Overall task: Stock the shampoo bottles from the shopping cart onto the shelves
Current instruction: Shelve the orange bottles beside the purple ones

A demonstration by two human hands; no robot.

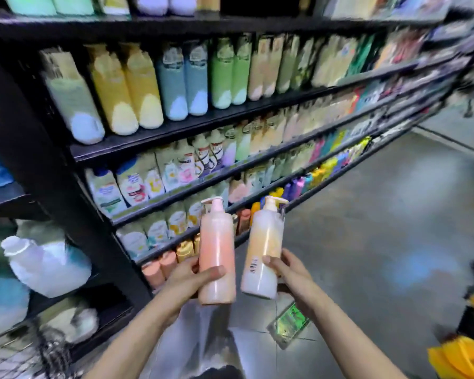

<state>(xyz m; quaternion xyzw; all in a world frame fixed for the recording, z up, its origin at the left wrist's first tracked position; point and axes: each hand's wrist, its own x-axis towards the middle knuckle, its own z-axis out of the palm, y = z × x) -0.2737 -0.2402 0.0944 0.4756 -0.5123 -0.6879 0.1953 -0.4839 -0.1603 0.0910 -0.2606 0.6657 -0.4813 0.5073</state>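
Head view takes in black shelves [175, 127] packed with blurred bottles, running from the left edge toward the upper right corner. Before the lower shelves, the left hand [188, 277] grasps a peach pump bottle [217, 255] and the right hand [290, 272] grasps a yellow-white pump bottle [263, 253], both upright, just beside each other.

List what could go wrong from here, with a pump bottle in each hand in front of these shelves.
1. Both hands are full: the left hand holds the pink bottle and the right hand the yellow bottle, so no hand is free to clear a gap.
2. The shelves look tightly packed; pushing a bottle in could topple its neighbours.
3. The picture is blurred, as if the head were moving fast, so a bottle might land among the wrong kind.
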